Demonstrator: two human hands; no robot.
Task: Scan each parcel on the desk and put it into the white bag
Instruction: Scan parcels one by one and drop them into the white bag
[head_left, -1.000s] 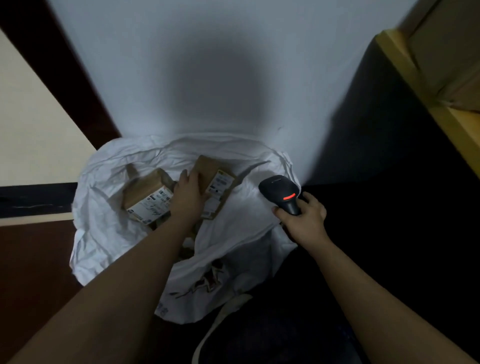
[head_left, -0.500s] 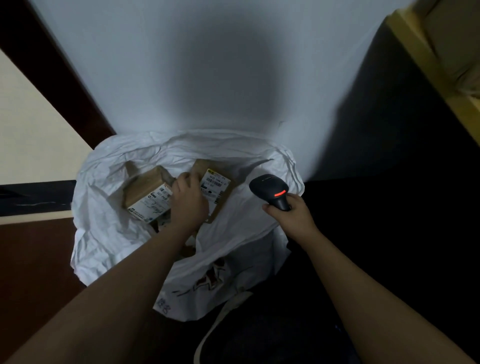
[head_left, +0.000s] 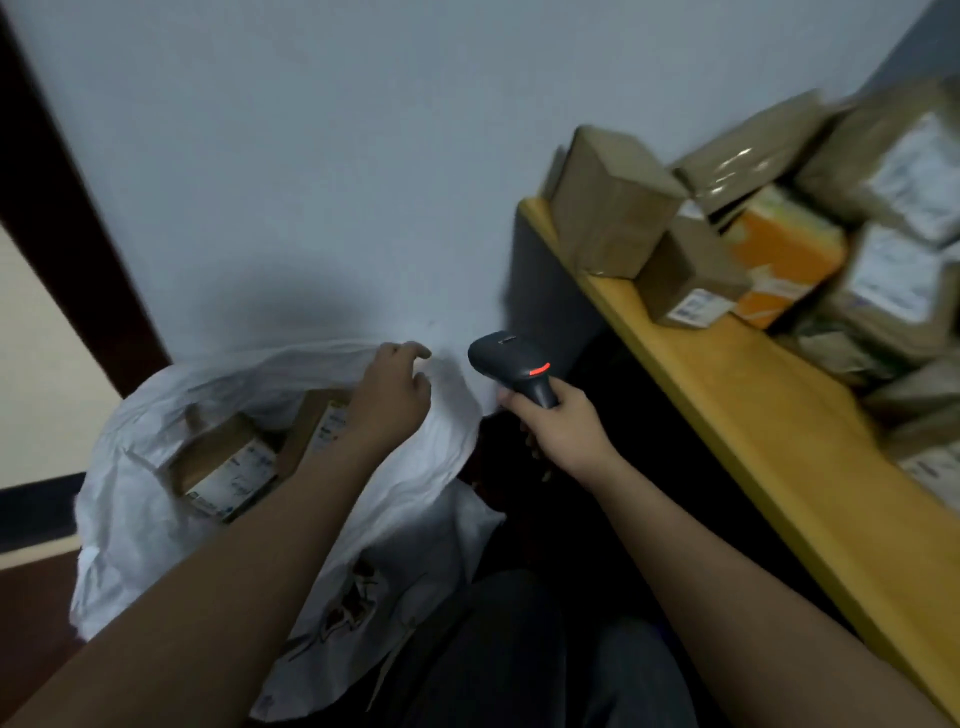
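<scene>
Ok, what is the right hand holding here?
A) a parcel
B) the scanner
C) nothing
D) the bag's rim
B: the right hand grips the dark scanner by its handle, red light showing, beside the white bag.

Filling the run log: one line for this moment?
left hand: open, over white bag | right hand: holds scanner | parcels: on desk
</scene>
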